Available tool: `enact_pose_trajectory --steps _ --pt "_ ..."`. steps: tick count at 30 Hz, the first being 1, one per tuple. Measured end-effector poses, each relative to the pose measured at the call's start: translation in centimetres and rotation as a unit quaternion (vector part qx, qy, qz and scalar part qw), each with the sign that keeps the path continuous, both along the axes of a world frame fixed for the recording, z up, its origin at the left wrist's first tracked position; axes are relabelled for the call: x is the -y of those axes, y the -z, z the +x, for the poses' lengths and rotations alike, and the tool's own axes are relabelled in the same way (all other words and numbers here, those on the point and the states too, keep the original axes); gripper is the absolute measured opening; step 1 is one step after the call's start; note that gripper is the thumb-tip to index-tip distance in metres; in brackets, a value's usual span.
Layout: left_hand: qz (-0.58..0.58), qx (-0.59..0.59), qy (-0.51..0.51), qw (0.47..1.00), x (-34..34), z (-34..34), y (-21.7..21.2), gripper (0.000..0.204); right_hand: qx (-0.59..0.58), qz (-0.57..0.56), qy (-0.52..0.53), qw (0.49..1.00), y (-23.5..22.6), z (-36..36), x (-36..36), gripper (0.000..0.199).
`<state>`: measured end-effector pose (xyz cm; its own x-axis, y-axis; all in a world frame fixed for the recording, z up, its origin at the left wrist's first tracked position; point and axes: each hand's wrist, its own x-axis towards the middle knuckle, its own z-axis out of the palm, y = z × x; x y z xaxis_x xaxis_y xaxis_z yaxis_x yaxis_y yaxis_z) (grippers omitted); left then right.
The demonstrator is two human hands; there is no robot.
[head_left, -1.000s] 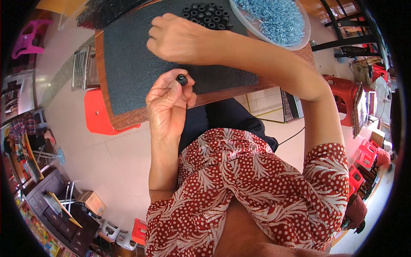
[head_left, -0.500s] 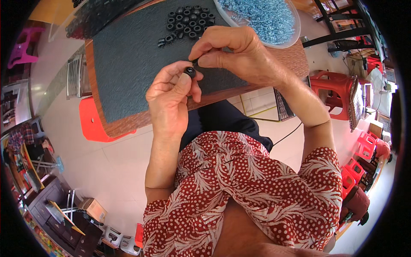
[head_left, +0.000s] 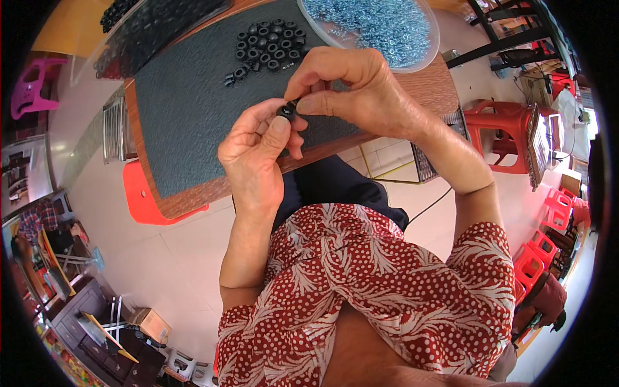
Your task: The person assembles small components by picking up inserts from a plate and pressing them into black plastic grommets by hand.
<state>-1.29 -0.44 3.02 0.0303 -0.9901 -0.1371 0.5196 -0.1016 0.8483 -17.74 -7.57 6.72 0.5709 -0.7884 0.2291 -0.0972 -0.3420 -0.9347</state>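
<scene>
My left hand (head_left: 255, 155) is closed, thumb and fingers gripping a small black round part (head_left: 285, 113) with a hollow in its face. My right hand (head_left: 371, 93) comes in from the right, its thumb and forefinger pinched together at the edge of that part. A tiny dark piece shows between those fingertips, mostly hidden, and I cannot make out its kind. Both hands are above the near side of a dark textured mat (head_left: 184, 122). Beyond them on the mat lies a pile of similar black ring-shaped parts (head_left: 271, 45), with a few strays at its near left.
A round translucent tray (head_left: 436, 42) of small clear-blue pieces stands at the far right of the wooden table (head_left: 429, 93). A clear container (head_left: 151, 42) of black parts is at the far left. Red stools (head_left: 145, 193) stand around, with a purple stool (head_left: 35, 87) farther left.
My right fingertips have come lower, bringing the dark piece against the black part in my left hand. The table and its contents have shifted slightly left in view.
</scene>
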Motion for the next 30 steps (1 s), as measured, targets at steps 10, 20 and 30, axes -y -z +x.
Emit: enact_pose_trajectory --steps 10,20,30 --pt "-0.019 0.01 0.003 1.0 0.0 -0.7 0.0 0.025 0.006 -0.022 0.005 1.0 0.2 -0.7 -0.2 0.011" --pt "-0.038 0.049 -0.019 0.998 0.1 -1.6 -0.1 0.019 0.022 0.001 0.02 1.0 0.3 -0.7 -0.9 0.01" --pt "-0.005 0.046 0.0 0.999 0.1 -1.9 -0.2 0.019 0.023 -0.012 0.015 1.0 1.2 -1.1 -0.9 0.011"
